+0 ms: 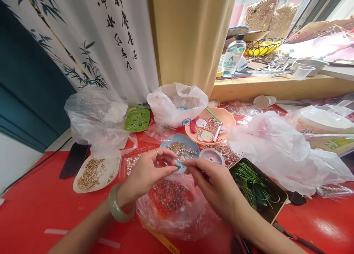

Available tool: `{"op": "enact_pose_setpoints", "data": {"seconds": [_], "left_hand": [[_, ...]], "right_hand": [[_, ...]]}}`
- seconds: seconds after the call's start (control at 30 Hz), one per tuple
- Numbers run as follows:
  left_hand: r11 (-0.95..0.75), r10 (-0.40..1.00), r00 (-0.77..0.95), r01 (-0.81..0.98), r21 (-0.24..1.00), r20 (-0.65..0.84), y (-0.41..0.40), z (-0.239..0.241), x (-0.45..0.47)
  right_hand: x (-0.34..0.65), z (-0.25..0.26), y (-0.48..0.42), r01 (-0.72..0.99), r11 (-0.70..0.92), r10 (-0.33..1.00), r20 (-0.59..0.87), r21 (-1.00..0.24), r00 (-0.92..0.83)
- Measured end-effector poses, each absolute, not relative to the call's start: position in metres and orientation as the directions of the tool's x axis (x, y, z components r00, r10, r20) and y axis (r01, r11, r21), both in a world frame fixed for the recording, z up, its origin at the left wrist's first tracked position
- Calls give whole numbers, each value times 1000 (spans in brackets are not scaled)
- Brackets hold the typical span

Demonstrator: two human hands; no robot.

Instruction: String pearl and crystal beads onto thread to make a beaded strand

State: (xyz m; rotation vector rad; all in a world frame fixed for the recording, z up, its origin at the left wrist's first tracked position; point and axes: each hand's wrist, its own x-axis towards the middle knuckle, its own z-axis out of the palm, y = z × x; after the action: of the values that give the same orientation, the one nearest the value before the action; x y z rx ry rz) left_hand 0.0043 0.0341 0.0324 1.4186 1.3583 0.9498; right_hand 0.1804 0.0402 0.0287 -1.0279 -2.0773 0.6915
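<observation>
My left hand (pixel 148 173), with a green bangle (pixel 117 206) on its wrist, pinches something small and greenish between thumb and fingers. Close against it, my right hand (pixel 215 178) has its thumb and fingertips pressed together; what they hold is too small to make out. Both hands are raised over a clear plastic bag (pixel 190 217) of reddish beads. Just beyond the fingertips lies a blue plate (pixel 184 139) with gold and pearly beads. A clear tray (pixel 127 165) of pearl-like beads sits beside my left hand, partly hidden by it.
At left are a cream dish (pixel 110 173) of gold beads and a dark phone (pixel 74 160). Behind stand a green dish (pixel 137 120) and a peach plate (pixel 229 117). A box (pixel 276 209) with green strands lies right, near pliers (pixel 301 241). Plastic bags (pixel 265 147) and a spool (pixel 212 156) surround these.
</observation>
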Motion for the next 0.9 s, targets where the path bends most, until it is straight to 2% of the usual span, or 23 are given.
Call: {"op": "enact_pose_setpoints", "data": {"seconds": [0.17,0.33,0.43,0.57,0.73,0.83,0.9], "left_hand": [[34,987,143,298,954,-80,27,30,10],[-85,978,206,455,886,-13,14,24,10],[-127,969,245,560,819,-17,10,24,9],[-98,953,285,613,784,-103,7,25,10],[65,939,258,513,856,-226,7,15,12],[165,925,254,398,902,-281,8,5,14],[152,935,243,383,911,-259,8,1,15]], "right_hand": [[179,26,39,441,549,819,352,-710,-453],[181,18,31,479,578,794,322,-660,-515],[179,11,25,502,654,747,379,-565,-546],[176,3,17,530,767,640,492,-362,-590],[174,-2,11,555,812,553,542,-180,-633],[173,-4,10,590,798,539,578,-120,-612],[171,-7,9,623,776,551,592,-103,-589]]}}
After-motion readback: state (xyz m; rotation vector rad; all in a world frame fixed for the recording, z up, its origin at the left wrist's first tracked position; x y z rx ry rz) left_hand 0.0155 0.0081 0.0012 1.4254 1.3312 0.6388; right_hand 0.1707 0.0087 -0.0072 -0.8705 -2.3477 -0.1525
